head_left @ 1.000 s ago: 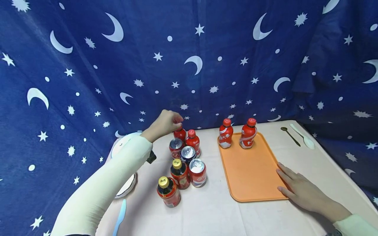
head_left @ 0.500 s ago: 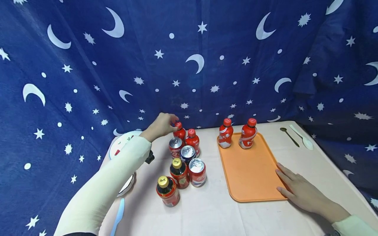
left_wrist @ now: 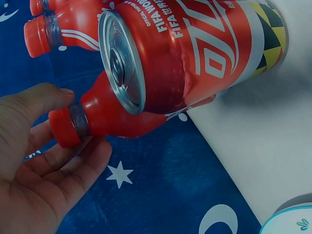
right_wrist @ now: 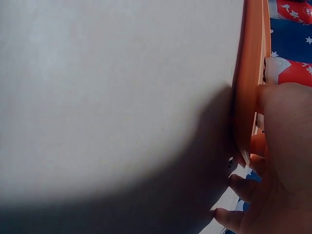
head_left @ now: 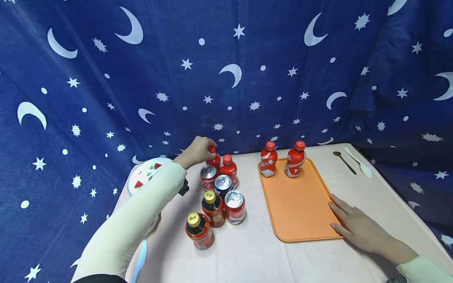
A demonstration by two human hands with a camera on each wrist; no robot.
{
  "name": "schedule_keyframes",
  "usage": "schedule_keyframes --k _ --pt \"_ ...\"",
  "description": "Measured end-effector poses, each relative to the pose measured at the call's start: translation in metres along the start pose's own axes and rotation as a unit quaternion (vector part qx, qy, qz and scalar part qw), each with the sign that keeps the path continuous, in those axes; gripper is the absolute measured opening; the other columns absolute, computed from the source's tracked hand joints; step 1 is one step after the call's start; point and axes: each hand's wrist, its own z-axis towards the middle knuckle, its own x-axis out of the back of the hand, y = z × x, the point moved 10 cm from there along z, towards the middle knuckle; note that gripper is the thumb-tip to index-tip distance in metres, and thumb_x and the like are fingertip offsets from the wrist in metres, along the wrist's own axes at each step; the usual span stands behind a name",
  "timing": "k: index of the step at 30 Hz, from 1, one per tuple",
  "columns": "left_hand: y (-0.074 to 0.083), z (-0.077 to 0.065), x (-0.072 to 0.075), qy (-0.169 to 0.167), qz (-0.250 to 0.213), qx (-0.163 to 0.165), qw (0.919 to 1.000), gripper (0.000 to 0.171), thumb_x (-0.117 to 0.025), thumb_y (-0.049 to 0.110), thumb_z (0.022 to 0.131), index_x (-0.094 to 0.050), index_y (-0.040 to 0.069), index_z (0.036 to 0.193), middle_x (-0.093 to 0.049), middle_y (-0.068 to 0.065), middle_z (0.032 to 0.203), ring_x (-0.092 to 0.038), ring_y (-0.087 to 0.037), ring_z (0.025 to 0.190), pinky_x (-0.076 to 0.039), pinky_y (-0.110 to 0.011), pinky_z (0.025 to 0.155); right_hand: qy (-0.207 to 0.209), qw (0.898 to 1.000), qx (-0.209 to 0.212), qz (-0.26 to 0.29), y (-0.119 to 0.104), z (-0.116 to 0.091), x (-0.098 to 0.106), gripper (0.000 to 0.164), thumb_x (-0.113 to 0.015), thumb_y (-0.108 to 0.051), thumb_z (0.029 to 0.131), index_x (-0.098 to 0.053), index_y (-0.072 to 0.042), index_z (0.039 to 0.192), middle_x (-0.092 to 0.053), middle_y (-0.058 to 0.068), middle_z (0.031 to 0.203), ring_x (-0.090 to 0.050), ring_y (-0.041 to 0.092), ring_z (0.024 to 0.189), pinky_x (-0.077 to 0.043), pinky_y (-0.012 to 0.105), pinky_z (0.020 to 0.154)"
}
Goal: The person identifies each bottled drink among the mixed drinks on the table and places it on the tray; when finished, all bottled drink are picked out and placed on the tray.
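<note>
My left hand (head_left: pixel 197 151) reaches to the back of a cluster of drinks, its fingers curled about the red cap of a red bottle (left_wrist: pixel 117 114). In the left wrist view, the thumb lies by the bottle's neck and the other fingers are on the far side of the cap. A red can (left_wrist: pixel 170 53) stands in front of this bottle, and a second red bottle (head_left: pixel 228 169) stands beside it. My right hand (head_left: pixel 364 228) rests with extended fingers at the right edge of an orange tray (head_left: pixel 301 212); its thumb (right_wrist: pixel 261 97) touches the rim.
Two red bottles (head_left: pixel 269 159) stand at the tray's back. Nearer in the cluster are a dark blue can (head_left: pixel 223 185), another red can (head_left: pixel 235 207) and two gold-capped bottles (head_left: pixel 199 231). A patterned plate (head_left: pixel 136 182) and blue knife (head_left: pixel 141 259) lie left; two spoons (head_left: pixel 364 169) lie right.
My left hand first drew back left off the bottle's cap, then came right again, and its fingers are now around the cap. The right hand stays at the tray's edge.
</note>
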Motion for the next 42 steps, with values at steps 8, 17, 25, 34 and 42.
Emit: schedule_keyframes --k 8,17,25,34,42 --pt "0.001 0.003 0.001 0.002 0.011 -0.002 0.9999 0.026 -0.069 0.011 0.073 -0.067 0.003 0.098 -0.065 -0.007 0.090 -0.058 -0.014 0.067 -0.049 -0.024 0.055 -0.009 1.000 -0.010 -0.005 0.001 0.002 -0.003 0.067 -0.058 -0.043 0.086 -0.042 0.000 0.135 -0.026 0.010 0.148 -0.041 0.035 0.123 -0.033 0.054 0.090" --pt "-0.001 0.006 0.009 0.033 -0.003 -0.007 0.9994 0.025 -0.071 0.006 0.067 -0.068 0.001 0.091 -0.064 -0.004 0.076 -0.056 -0.014 0.062 -0.048 -0.024 0.053 -0.017 1.000 -0.018 -0.008 0.002 0.001 -0.003 0.067 -0.055 -0.044 0.088 -0.041 -0.001 0.136 -0.024 0.009 0.149 -0.039 0.035 0.125 -0.031 0.056 0.093" --pt "-0.005 0.014 0.016 0.040 -0.013 0.029 0.9987 0.023 -0.073 0.009 0.069 -0.068 0.003 0.090 -0.064 -0.004 0.080 -0.057 -0.015 0.066 -0.049 -0.024 0.053 -0.017 1.000 -0.021 -0.004 0.003 -0.001 -0.005 0.067 -0.055 -0.044 0.088 -0.040 -0.002 0.137 -0.023 0.009 0.149 -0.038 0.035 0.126 -0.028 0.057 0.097" --pt "0.013 0.024 0.021 0.034 -0.050 0.040 0.9974 0.025 -0.073 0.008 0.072 -0.067 0.002 0.096 -0.063 -0.005 0.088 -0.060 -0.016 0.070 -0.052 -0.025 0.055 -0.018 1.000 -0.022 0.000 0.003 -0.002 -0.004 0.067 -0.056 -0.044 0.087 -0.040 -0.003 0.137 -0.023 0.008 0.150 -0.039 0.035 0.125 -0.029 0.055 0.096" --pt "0.041 0.038 0.028 0.038 -0.040 0.031 0.9980 0.030 -0.073 0.008 0.072 -0.067 0.004 0.100 -0.064 -0.006 0.094 -0.059 -0.016 0.077 -0.052 -0.025 0.060 -0.019 1.000 -0.025 -0.003 0.004 -0.002 -0.004 0.068 -0.055 -0.045 0.087 -0.040 -0.002 0.137 -0.023 0.009 0.149 -0.038 0.035 0.125 -0.029 0.056 0.096"
